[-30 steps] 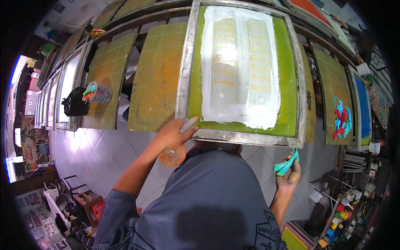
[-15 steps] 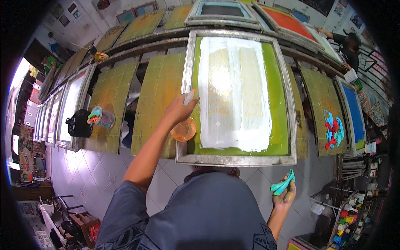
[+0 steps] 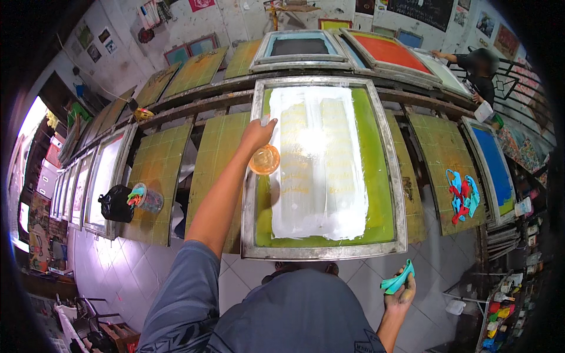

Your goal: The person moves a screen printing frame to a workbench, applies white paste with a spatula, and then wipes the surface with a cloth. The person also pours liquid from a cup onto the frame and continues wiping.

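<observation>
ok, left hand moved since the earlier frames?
Yes, forward: against the screen frame, the left hand went from the near-left corner to past halfway up the left side.

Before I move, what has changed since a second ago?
The left hand has moved from the near left corner of the screen frame along its left side toward the far end, carrying the orange container. Nothing was picked up or let go. The right hand still holds the teal cloth off the near right corner.
</observation>
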